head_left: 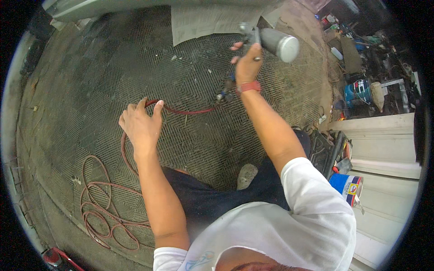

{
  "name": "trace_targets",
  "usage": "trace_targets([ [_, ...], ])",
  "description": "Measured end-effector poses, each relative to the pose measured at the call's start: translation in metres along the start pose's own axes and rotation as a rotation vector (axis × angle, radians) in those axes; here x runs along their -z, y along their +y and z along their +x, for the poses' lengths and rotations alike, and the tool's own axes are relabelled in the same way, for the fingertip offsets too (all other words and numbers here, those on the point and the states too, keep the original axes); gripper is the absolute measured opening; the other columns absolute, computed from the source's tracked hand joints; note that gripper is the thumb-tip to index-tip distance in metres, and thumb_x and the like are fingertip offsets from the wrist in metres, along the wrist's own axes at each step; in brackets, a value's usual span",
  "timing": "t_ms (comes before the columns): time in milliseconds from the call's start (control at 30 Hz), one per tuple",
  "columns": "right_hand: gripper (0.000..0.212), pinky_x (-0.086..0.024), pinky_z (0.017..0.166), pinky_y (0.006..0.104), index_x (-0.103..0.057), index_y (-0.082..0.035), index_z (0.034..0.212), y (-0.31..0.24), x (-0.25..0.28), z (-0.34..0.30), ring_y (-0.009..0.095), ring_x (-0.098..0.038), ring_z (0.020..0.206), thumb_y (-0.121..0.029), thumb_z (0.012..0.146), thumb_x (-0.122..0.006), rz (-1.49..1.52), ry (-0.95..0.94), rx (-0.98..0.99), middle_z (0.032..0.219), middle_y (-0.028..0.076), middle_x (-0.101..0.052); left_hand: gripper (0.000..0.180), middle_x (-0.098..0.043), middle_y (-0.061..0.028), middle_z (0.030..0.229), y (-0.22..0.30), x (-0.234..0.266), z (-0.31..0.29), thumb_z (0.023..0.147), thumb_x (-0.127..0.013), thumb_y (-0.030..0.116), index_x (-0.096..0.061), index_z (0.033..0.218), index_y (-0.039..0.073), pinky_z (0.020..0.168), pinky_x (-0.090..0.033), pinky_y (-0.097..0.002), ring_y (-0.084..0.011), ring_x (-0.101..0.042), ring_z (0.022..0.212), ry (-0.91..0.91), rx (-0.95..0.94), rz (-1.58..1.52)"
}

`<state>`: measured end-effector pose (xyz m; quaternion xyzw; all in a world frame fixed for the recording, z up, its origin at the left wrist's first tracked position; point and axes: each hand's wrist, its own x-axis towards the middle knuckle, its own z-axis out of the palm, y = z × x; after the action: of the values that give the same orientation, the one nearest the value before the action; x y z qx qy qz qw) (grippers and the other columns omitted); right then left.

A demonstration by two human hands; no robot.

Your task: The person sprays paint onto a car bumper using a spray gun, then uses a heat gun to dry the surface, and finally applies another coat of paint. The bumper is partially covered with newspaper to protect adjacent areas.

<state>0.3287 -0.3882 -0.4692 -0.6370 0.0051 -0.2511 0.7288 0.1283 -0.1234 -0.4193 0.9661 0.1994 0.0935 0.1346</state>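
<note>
In my right hand (249, 63) is a spray gun (276, 43) with a grey, silver-ended cup that points to the right. My fingers wrap round its grip, and the gun is slightly blurred. Out to the left, my left hand (142, 124) pinches a red air hose (190, 111) between thumb and fingers. From there the hose runs right to metal and blue fittings (221, 95) below the gun. Its other side drops past my left forearm toward loose coils (104, 207) on the ridged mat.
Paper sheeting (199, 22) hangs under a pale panel (108, 7) at the far side. On the right stand a teal bucket (357, 92), a blue can (346, 187) and a dark tool case (332, 149), beside pale corrugated panels (382, 158). Clutter lies at the upper right.
</note>
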Motion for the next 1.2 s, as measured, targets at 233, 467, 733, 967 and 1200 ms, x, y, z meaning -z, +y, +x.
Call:
trace_targets([
  [233,0.054,-0.055,0.054,0.0304,-0.066,0.001,0.117,0.006,-0.036,-0.022,0.021,-0.075,0.088,-0.043,0.118,-0.035,0.033,-0.296,-0.099,0.101,0.013,-0.075,0.063,-0.072,-0.022,0.119,0.004,-0.003,-0.006,0.098,-0.074,0.054,-0.076,0.133,0.002,0.117,-0.039,-0.0559,-0.0404,-0.064,0.121,-0.022,-0.043,0.019],
  [467,0.06,-0.052,0.051,0.0309,-0.064,0.001,0.122,0.036,0.031,0.055,0.021,-0.073,0.079,-0.05,0.118,-0.032,0.005,-0.034,-0.034,0.095,0.013,-0.074,0.072,-0.066,-0.0238,0.132,0.013,-0.006,-0.023,0.097,-0.075,0.052,-0.066,0.145,0.0,0.114,-0.042,-0.0531,-0.0414,-0.058,0.128,-0.189,-0.085,-0.016],
  [733,0.07,-0.052,0.049,0.033,-0.062,0.004,0.121,0.052,0.086,0.172,0.024,-0.074,0.076,-0.06,0.115,-0.034,0.027,0.321,0.015,0.094,0.014,-0.074,0.08,-0.061,-0.0217,0.129,0.026,0.002,-0.038,0.095,-0.079,0.049,-0.058,0.152,-0.002,0.111,-0.044,-0.0521,-0.0401,-0.056,0.124,-0.17,-0.112,-0.104],
  [967,0.062,-0.053,0.049,0.0317,-0.062,0.001,0.117,0.071,0.024,0.106,0.02,-0.071,0.072,-0.053,0.118,-0.032,0.034,0.206,-0.033,0.093,0.012,-0.072,0.081,-0.06,-0.0208,0.128,0.013,-0.003,-0.031,0.097,-0.076,0.052,-0.055,0.154,-0.001,0.118,-0.035,-0.0578,-0.0387,-0.056,0.122,0.012,-0.029,0.002],
  [1200,0.05,-0.052,0.05,0.0281,-0.064,-0.002,0.108,0.084,-0.107,-0.028,0.017,-0.069,0.077,-0.045,0.118,-0.039,0.037,-0.012,-0.005,0.096,0.009,-0.073,0.085,-0.058,-0.0212,0.128,0.007,-0.006,-0.023,0.097,-0.073,0.057,-0.051,0.157,0.001,0.121,-0.021,-0.0717,-0.0395,-0.054,0.127,0.13,0.105,0.082],
])
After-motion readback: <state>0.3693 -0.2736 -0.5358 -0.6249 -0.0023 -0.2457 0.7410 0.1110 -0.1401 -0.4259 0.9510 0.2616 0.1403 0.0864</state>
